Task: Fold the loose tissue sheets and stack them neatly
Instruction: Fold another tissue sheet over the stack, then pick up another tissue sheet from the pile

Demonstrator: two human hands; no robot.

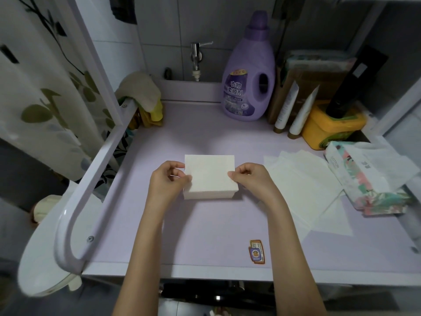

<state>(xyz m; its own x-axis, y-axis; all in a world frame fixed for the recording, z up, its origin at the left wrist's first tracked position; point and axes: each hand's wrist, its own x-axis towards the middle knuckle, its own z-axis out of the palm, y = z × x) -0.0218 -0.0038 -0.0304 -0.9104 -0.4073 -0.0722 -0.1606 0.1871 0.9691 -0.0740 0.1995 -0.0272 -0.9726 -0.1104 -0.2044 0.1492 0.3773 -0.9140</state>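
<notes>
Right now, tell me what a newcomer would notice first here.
The folded white tissue at the middle of the lilac top, pinched at its sides by the left hand and the right hand. Behind it stands a big purple bottle; loose tissue sheets lie spread to the right.

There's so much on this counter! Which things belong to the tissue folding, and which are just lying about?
In the job: folded tissues, pinched by the left hand and right hand; loose tissue sheets; tissue pack.
Lying about: purple softener bottle; two white tubes; yellow tub; tap; cloths; sticker.
</notes>
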